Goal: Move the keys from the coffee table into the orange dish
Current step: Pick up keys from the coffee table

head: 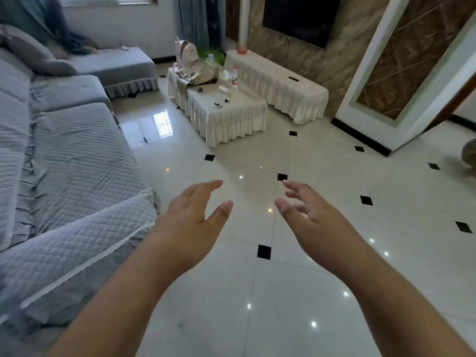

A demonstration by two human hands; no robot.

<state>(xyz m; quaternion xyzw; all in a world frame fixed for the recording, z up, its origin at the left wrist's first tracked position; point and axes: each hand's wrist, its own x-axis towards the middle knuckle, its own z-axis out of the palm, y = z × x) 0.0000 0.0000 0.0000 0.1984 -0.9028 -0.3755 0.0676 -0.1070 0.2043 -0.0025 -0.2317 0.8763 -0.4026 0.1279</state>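
Keys, small dark metal bits (219, 103) on the cream-draped coffee table (239, 109), look easily confused; my left hand (192, 217) and right hand (313, 217) hang spread, empty.

Glossy tiled floor (283, 292), quilted matt cloth sofa cover (77, 163), frilled cloth over the coffee table (231, 124).

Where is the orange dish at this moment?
In the head view, the orange dish sits far back, on the left end of the long cloth-covered bench by the wall, beyond the coffee table.
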